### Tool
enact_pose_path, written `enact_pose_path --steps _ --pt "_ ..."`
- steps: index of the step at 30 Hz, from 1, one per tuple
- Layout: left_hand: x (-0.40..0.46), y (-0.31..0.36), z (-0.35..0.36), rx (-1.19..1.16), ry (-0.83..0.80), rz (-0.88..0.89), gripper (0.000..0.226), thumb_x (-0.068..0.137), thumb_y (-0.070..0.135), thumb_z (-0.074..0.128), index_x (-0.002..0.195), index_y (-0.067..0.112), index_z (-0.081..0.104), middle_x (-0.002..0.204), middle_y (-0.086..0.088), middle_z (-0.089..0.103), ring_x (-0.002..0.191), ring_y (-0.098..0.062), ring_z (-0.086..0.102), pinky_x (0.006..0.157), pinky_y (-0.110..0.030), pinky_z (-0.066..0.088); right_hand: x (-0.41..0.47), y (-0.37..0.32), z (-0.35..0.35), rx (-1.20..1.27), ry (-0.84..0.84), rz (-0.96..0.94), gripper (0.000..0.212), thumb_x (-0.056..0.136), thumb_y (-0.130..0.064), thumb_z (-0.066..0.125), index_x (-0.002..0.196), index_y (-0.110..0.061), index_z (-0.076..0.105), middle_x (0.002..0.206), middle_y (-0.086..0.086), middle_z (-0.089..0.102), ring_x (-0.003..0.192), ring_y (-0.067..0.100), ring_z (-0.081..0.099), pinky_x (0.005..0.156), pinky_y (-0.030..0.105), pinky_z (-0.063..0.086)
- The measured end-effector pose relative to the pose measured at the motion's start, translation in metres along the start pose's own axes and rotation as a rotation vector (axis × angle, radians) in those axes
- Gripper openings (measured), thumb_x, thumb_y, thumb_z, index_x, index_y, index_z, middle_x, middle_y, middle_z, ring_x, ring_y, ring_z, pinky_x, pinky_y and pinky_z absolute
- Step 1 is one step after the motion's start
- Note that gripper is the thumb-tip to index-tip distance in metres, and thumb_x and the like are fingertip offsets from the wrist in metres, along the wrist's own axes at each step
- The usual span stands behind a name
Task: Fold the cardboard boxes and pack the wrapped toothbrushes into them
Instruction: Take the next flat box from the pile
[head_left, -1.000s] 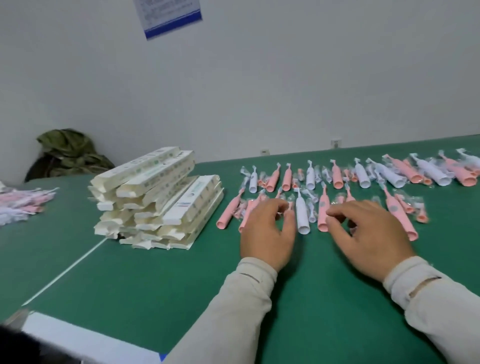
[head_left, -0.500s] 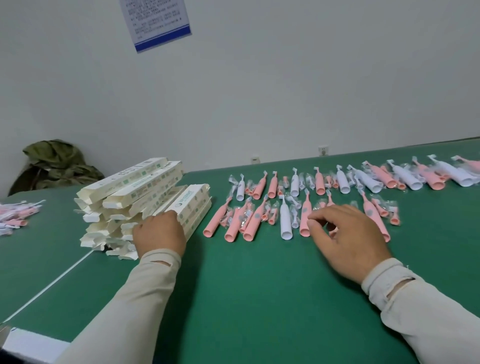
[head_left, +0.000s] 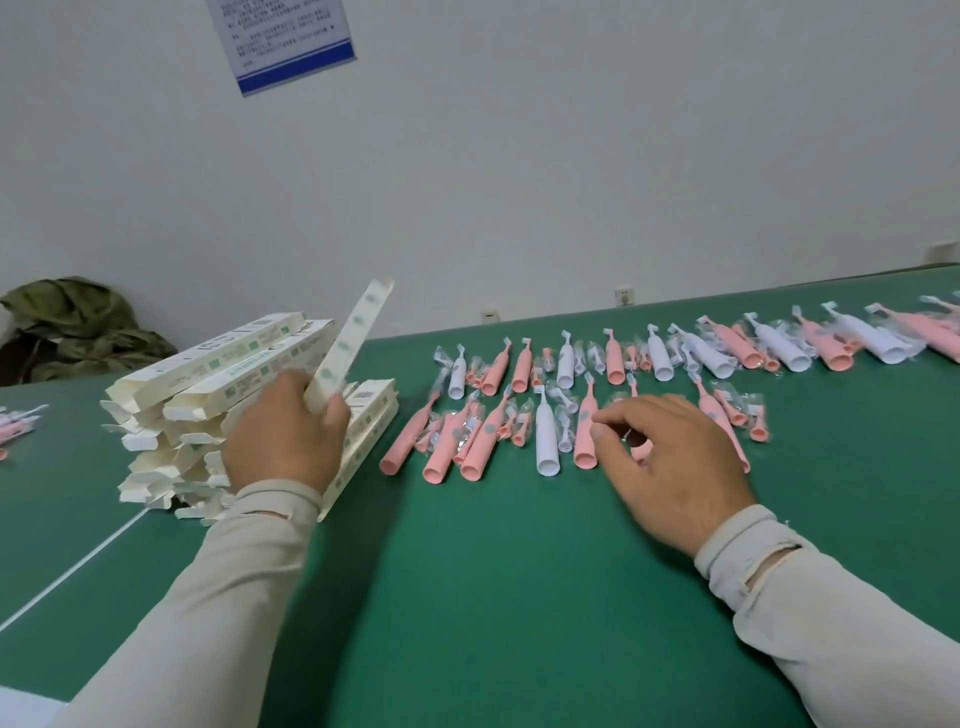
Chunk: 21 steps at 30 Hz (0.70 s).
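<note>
A stack of flat white cardboard boxes (head_left: 208, 374) lies on the left of the green table (head_left: 519, 597). My left hand (head_left: 285, 431) grips one flat box (head_left: 348, 338) by its lower end, and the box tilts up off the stack. Wrapped pink toothbrushes (head_left: 488, 431) and white toothbrushes (head_left: 546, 436) lie in two rows, reaching to the far right (head_left: 852, 338). My right hand (head_left: 670, 457) is on the near row, its curled thumb and fingers pinching a wrapped pink toothbrush (head_left: 641, 452) that is mostly hidden beneath it.
More wrapped toothbrushes (head_left: 15, 421) lie at the far left edge. A green cloth bundle (head_left: 72, 327) sits against the wall behind the stack. A white line (head_left: 78, 566) crosses the table at the left. A blue-edged notice (head_left: 285, 41) hangs on the wall.
My left hand went from the toothbrushes to the box stack and has lifted one flat box up at a slant. My right hand has stayed on the near row.
</note>
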<state>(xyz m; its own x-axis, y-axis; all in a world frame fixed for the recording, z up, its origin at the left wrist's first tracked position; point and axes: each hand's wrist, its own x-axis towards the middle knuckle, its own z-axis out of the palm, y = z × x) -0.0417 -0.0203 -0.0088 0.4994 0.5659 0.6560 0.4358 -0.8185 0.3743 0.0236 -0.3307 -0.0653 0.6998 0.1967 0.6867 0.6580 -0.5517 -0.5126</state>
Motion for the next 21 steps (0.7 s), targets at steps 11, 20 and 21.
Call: enact_pose_path --steps 11,20,21 --pt "-0.112 0.146 0.043 -0.507 -0.311 0.706 0.03 0.085 0.04 0.063 0.109 0.021 0.059 0.114 0.004 0.063 0.106 -0.018 0.056 0.088 -0.035 0.047 0.009 0.002 0.004 1.003 -0.029 0.681 0.019 0.101 -0.018 0.054 0.113 -0.012 0.067 0.093 0.002 0.078 0.081 0.015 0.074 0.068 0.031 0.057" --pt "-0.101 0.131 0.059 -1.575 -0.758 -0.35 0.043 0.092 0.043 0.063 0.123 0.014 0.064 0.111 -0.009 0.073 0.1 -0.02 0.071 0.08 -0.032 0.058 0.006 0.003 -0.004 1.154 -0.297 0.84 0.027 0.097 -0.014 0.053 0.094 0.0 0.076 0.102 0.017 0.076 0.087 0.028 0.073 0.071 0.042 0.056" --pt "-0.102 0.13 0.058 -1.635 -0.88 -0.399 0.051 0.087 0.051 0.063 0.124 0.015 0.066 0.111 -0.013 0.073 0.1 -0.023 0.071 0.082 -0.034 0.057 0.003 -0.002 0.0 1.173 -0.357 0.842 0.026 0.097 -0.014 0.054 0.093 -0.002 0.076 0.1 0.016 0.076 0.082 0.023 0.073 0.068 0.038 0.057"
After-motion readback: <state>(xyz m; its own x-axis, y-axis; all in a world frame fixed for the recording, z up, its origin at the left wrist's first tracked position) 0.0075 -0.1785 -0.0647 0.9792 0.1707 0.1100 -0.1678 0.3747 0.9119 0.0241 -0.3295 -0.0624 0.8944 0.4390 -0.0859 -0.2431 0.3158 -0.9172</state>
